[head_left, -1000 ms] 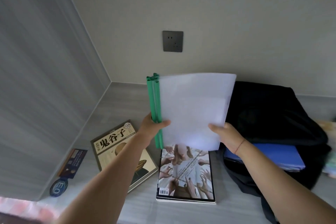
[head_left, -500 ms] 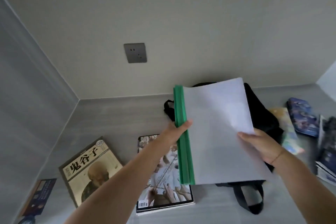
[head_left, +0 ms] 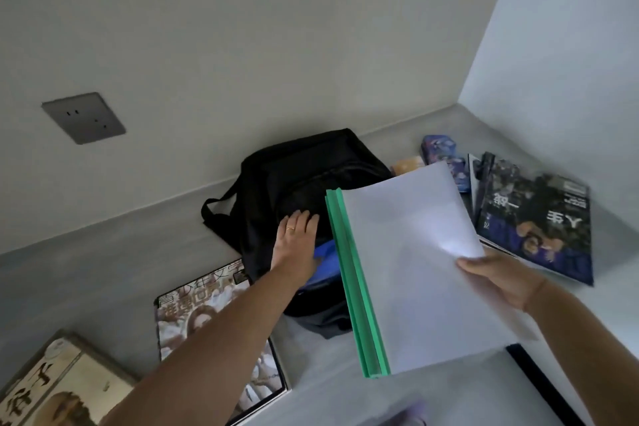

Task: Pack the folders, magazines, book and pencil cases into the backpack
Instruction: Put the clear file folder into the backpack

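My right hand (head_left: 501, 278) holds a clear folder with a green spine (head_left: 408, 273) by its right edge, above the front of the black backpack (head_left: 304, 176). My left hand (head_left: 295, 242) lies flat on the backpack's upper flap at its opening, fingers together. A blue folder (head_left: 325, 263) shows inside the opening. A magazine with a pale cover (head_left: 214, 322) lies left of the bag. A book with a beige cover (head_left: 52, 387) sits at the lower left. Right of the bag lie a dark magazine (head_left: 536, 218) and a blue pencil case (head_left: 442, 152).
A grey socket plate (head_left: 83, 117) is on the back wall. The grey desk (head_left: 121, 252) sits in a recess with a side wall on the right (head_left: 570, 45). A black strap (head_left: 543, 384) trails at the lower right. A pale, colourful item (head_left: 408, 164) peeks out behind the folder.
My left hand let go of the folder's green spine and moved onto the backpack's flap. The folder, now held only by my right hand, shifted right as the view swung right.
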